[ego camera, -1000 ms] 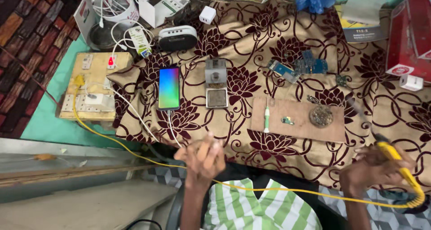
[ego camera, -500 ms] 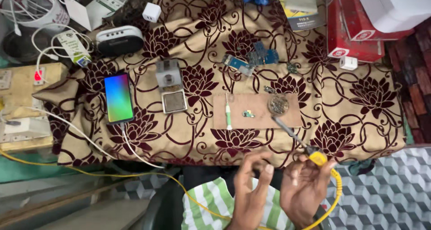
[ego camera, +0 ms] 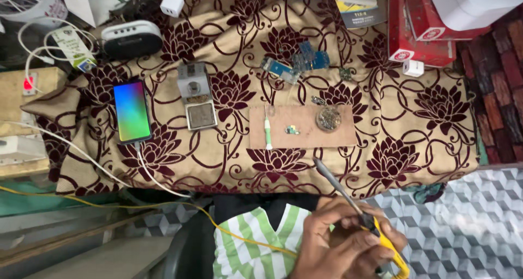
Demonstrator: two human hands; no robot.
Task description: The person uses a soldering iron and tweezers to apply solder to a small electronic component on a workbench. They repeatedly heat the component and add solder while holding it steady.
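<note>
Both hands meet low in the view, over the striped shirt: the right hand [ego camera: 376, 246] is closed around the yellow handle of a soldering iron [ego camera: 348, 202], and the left hand [ego camera: 327, 246] curls in against it, fingertips touching the tool near the collar. The iron's metal shaft slants up and left, its tip hanging just short of the near edge of the brown work board [ego camera: 302, 127]. A second ago the hands were well apart, the left raised alone and the right out at the side with the iron; half a second ago they drew close, and now they are joined on the handle, which suggests the grip is being settled. On the board lie a white-and-green tool [ego camera: 267, 129], a small green component [ego camera: 292, 129] and a round tin [ego camera: 328, 118]. Left of it sit a lit phone [ego camera: 132, 111] and a grey block [ego camera: 196, 96] on the flowered cloth [ego camera: 436, 126].
</note>
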